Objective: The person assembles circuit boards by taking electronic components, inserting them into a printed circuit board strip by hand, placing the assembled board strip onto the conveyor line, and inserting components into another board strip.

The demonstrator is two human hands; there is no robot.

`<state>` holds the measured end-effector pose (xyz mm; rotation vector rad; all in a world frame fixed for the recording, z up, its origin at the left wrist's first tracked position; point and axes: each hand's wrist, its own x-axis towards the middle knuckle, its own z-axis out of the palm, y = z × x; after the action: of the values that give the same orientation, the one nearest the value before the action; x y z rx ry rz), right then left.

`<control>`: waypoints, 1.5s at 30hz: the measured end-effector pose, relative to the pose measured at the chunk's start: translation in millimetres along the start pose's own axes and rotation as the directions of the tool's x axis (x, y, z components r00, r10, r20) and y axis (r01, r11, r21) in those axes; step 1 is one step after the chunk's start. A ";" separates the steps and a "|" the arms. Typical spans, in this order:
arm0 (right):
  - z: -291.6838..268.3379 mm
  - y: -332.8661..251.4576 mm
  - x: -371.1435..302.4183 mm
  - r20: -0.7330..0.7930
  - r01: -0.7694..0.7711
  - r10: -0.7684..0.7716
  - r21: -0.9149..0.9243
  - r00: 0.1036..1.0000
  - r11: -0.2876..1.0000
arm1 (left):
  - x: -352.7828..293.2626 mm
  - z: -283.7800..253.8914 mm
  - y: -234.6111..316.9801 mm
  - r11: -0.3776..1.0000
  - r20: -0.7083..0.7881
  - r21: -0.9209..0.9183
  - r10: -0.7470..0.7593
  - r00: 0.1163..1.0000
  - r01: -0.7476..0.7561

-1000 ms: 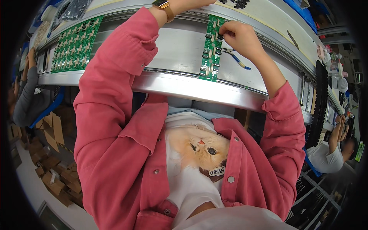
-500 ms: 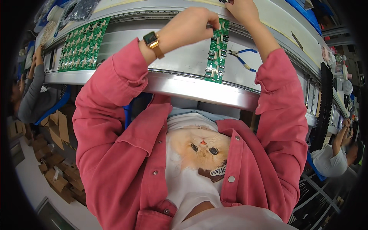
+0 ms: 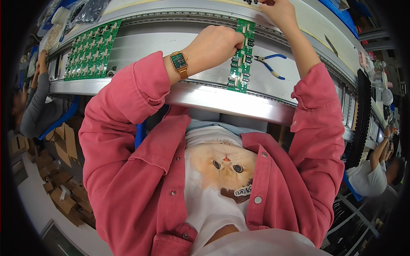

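Observation:
A narrow green circuit board (image 3: 242, 64) with small black and pale parts on it lies across the metal rails of the bench. My left hand (image 3: 215, 44), a gold watch on its wrist, is at the left edge of this board, fingers curled and pressed together at its upper half. Whatever they pinch is hidden. Farther off, at the top edge of the view, my right hand (image 3: 279, 13) has its fingers bent together beside several small black parts (image 3: 250, 1). Something dark shows at its fingertips, too small to name.
Blue-handled cutting pliers (image 3: 271, 66) lie just right of the narrow board. A larger populated green board (image 3: 92, 51) rests on the rails at the left. Tweezers (image 3: 331, 45) lie on the far right bench surface. A person (image 3: 40, 106) sits at left, another (image 3: 371, 175) at right.
My left hand has come down and nearer along the narrow board's left edge, its wrist turning so the watch face shows. My right hand has shifted slightly right among the black parts.

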<state>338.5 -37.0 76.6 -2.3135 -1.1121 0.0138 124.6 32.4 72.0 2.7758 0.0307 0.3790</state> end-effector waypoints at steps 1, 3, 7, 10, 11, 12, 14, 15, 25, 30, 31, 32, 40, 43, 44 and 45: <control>-1.7 2.6 -1.6 -0.015 0.013 -0.013 -0.005 1.000 1.000 | 0.1 1.1 -0.3 1.000 -0.012 0.010 0.016 1.000 -0.016; -4.2 4.0 -5.4 -0.030 0.026 -0.027 -0.008 0.999 1.000 | 0.0 2.0 0.0 0.999 -0.024 0.021 0.032 0.999 -0.032; -12.4 2.1 -20.2 0.065 -0.036 0.023 0.216 0.998 0.976 | -0.9 2.1 2.5 0.999 -0.035 0.034 0.031 0.999 -0.029; -19.4 -1.3 -34.5 0.087 -0.017 0.002 0.173 0.996 0.985 | -1.4 4.5 0.7 0.999 -0.038 0.027 0.038 0.999 -0.037; -21.7 -2.3 -39.1 0.096 -0.005 -0.009 0.154 0.995 0.988 | -1.1 4.9 0.1 0.999 -0.039 0.028 0.043 0.998 -0.041; -23.5 -2.9 -42.8 0.106 0.006 -0.021 0.136 0.994 0.991 | -0.6 5.1 -0.5 0.999 -0.041 0.029 0.046 0.998 -0.045; -23.4 0.5 -49.5 0.134 -0.030 -0.004 0.252 0.991 0.967 | 4.0 -1.0 -0.7 0.998 -0.062 0.049 0.054 0.997 -0.051; -21.5 3.9 -53.2 0.167 -0.071 0.010 0.364 0.986 0.929 | 7.4 -4.9 -1.9 0.996 -0.083 0.066 0.059 0.995 -0.054; -11.5 7.0 -70.7 0.198 0.031 -0.101 0.328 0.975 0.944 | 120.5 25.8 -71.6 0.981 -0.291 0.080 -0.147 0.945 0.177; -7.8 3.1 -66.0 0.172 0.130 -0.164 0.194 0.971 0.972 | 142.1 63.1 -119.4 0.960 -0.228 0.266 -0.026 0.973 0.087; -4.5 -14.6 -65.7 0.176 0.204 -0.235 0.173 0.956 0.963 | 138.7 86.5 -166.3 0.923 -0.174 0.382 0.018 0.985 0.050; -0.3 -34.6 -65.9 0.182 0.284 -0.311 0.157 0.933 0.946 | 137.2 89.5 -215.5 0.870 -0.112 0.493 0.043 0.993 0.018; -1.5 -2.9 -67.8 0.154 0.233 -0.248 0.105 0.957 0.967 | 161.5 96.7 -133.7 0.854 -0.287 0.482 -0.058 0.956 0.197; 5.8 -11.5 -62.2 0.142 0.280 -0.298 0.136 0.944 0.950 | 162.4 117.4 -175.6 0.738 -0.217 0.660 0.006 0.976 0.142; 3.0 1.1 -62.2 0.147 0.251 -0.267 0.118 0.952 0.961 | 168.0 113.5 -152.6 0.835 -0.211 0.542 0.027 0.977 0.094; 0.1 9.3 -62.4 0.153 0.232 -0.246 0.107 0.957 0.967 | 167.1 101.5 -129.9 0.907 -0.206 0.417 0.040 0.978 0.051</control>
<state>304.3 -86.5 57.7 -2.1161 -1.4403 0.1617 315.6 132.6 -20.4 3.1424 0.1939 0.7442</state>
